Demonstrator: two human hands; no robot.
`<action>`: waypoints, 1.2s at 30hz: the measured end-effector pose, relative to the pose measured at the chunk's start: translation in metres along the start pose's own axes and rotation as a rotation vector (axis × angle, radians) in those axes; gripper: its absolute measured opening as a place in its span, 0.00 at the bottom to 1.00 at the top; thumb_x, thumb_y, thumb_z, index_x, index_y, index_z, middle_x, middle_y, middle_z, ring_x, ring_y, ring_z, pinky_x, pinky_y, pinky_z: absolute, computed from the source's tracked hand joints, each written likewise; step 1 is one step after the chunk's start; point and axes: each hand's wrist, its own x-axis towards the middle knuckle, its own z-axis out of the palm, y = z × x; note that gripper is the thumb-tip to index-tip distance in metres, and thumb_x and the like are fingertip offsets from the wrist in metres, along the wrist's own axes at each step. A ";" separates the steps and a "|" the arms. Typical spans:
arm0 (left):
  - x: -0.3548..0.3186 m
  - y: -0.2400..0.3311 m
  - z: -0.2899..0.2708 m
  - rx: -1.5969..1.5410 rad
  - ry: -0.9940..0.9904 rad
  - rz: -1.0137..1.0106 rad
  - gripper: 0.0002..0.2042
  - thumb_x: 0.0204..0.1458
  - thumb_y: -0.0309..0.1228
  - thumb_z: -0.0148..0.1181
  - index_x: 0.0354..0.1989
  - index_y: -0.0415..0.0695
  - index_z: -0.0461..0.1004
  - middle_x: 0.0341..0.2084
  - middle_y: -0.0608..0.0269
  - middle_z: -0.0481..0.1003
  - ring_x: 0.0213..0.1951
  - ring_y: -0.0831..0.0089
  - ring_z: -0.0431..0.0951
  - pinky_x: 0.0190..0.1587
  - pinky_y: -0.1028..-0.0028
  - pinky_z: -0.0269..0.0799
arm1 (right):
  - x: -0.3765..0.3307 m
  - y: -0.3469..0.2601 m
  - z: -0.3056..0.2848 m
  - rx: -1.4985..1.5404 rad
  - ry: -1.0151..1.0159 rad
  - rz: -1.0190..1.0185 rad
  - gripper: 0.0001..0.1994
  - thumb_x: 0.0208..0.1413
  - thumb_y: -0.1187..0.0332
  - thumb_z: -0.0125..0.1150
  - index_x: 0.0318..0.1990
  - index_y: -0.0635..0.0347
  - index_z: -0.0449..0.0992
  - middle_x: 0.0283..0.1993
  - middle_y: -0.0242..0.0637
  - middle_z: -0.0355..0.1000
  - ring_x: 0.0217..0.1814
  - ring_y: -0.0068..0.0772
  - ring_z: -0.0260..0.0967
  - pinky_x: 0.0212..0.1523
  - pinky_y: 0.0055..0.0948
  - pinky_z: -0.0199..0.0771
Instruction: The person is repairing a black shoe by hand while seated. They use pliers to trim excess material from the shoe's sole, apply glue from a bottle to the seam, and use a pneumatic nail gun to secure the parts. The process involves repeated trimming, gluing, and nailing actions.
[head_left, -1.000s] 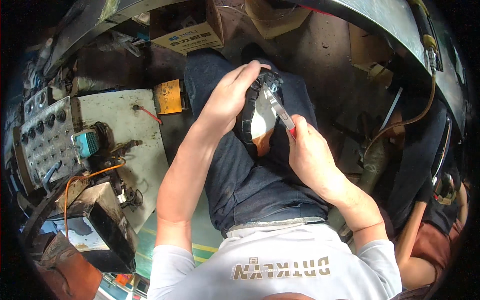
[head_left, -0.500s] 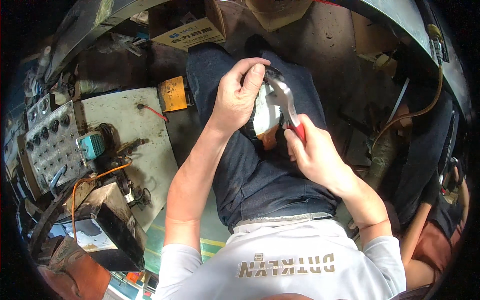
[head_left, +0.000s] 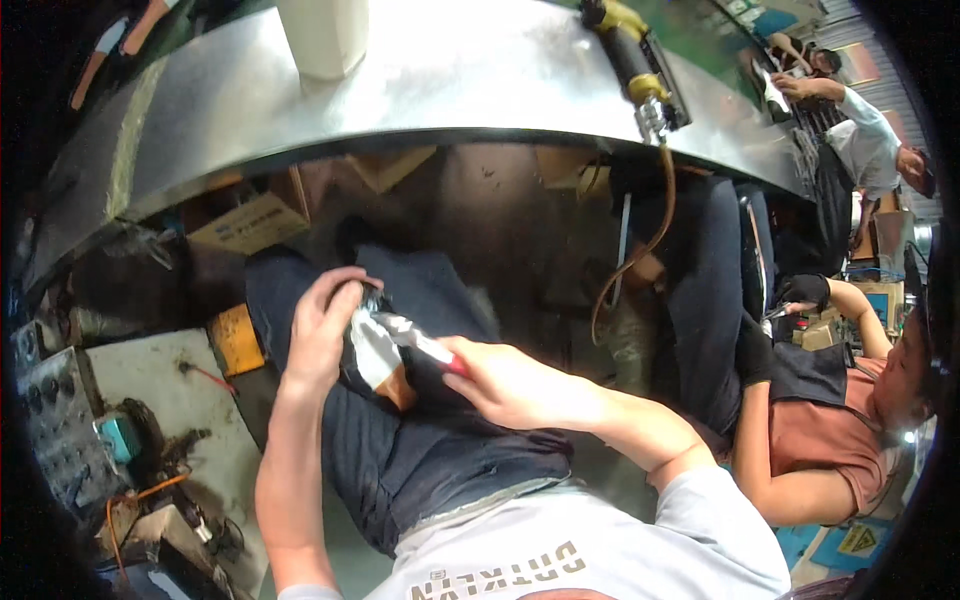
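A shoe (head_left: pixel 372 352) with a dark upper, pale underside and brown end (head_left: pixel 397 388) lies across my lap. My left hand (head_left: pixel 325 322) is closed around its far end, with the thumb near the edge. My right hand (head_left: pixel 515 382) grips the red handle of lasting pliers (head_left: pixel 415 340), whose silver head reaches over the shoe's underside close to my left fingers. Motion blur hides whether the jaws bite on the upper's edge. My dark trousers (head_left: pixel 435 450) support the shoe.
A curved metal bench (head_left: pixel 470 85) runs ahead, with a yellow-and-black air tool (head_left: pixel 628 60) on it and a brown hose (head_left: pixel 662 215) hanging down. A machine panel (head_left: pixel 50 400) stands left. At right, a co-worker (head_left: pixel 815 430) sits close, in dark gloves. Cardboard boxes (head_left: pixel 250 222) lie under the bench.
The head view has lifted and turned right, bringing the bench and co-workers into sight. Both hands keep their holds; the pliers now lie flatter, pointing more to the left across the shoe.
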 end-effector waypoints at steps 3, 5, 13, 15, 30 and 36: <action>-0.003 -0.003 0.006 0.097 0.036 0.076 0.21 0.63 0.40 0.60 0.55 0.36 0.69 0.45 0.55 0.79 0.44 0.74 0.78 0.50 0.73 0.75 | -0.013 -0.039 -0.069 0.352 0.170 0.292 0.14 0.66 0.64 0.55 0.51 0.66 0.68 0.31 0.55 0.73 0.31 0.60 0.72 0.37 0.42 0.75; -0.005 -0.002 0.006 0.097 0.011 0.106 0.21 0.63 0.39 0.60 0.57 0.36 0.67 0.46 0.56 0.78 0.46 0.76 0.76 0.52 0.75 0.72 | 0.000 -0.047 -0.116 0.264 0.424 0.296 0.16 0.65 0.60 0.57 0.48 0.67 0.71 0.28 0.50 0.72 0.32 0.54 0.73 0.40 0.41 0.76; -0.015 0.012 0.012 0.317 -0.013 0.163 0.18 0.65 0.33 0.56 0.58 0.36 0.66 0.46 0.57 0.78 0.48 0.76 0.75 0.54 0.74 0.70 | 0.100 -0.016 -0.211 -1.280 0.581 0.095 0.18 0.62 0.54 0.57 0.42 0.61 0.81 0.47 0.51 0.71 0.55 0.51 0.71 0.54 0.45 0.73; -0.015 0.019 0.020 0.297 -0.027 0.157 0.18 0.65 0.32 0.56 0.58 0.36 0.66 0.46 0.58 0.78 0.48 0.76 0.75 0.54 0.75 0.70 | 0.105 0.001 -0.256 -1.079 0.775 -0.088 0.19 0.64 0.53 0.56 0.49 0.59 0.79 0.47 0.55 0.74 0.53 0.55 0.72 0.55 0.47 0.73; -0.038 0.018 0.028 0.310 -0.013 0.128 0.21 0.59 0.26 0.61 0.58 0.37 0.64 0.47 0.56 0.77 0.47 0.72 0.78 0.52 0.73 0.73 | 0.042 0.024 -0.264 -0.234 1.020 -0.066 0.29 0.63 0.60 0.63 0.65 0.70 0.65 0.54 0.47 0.75 0.53 0.34 0.74 0.56 0.30 0.73; -0.033 0.029 0.038 0.374 -0.069 0.101 0.20 0.58 0.27 0.63 0.57 0.38 0.67 0.46 0.58 0.78 0.47 0.74 0.77 0.53 0.72 0.73 | -0.050 -0.019 -0.146 0.348 0.615 -0.226 0.10 0.59 0.69 0.61 0.40 0.65 0.69 0.31 0.35 0.66 0.32 0.29 0.65 0.35 0.28 0.67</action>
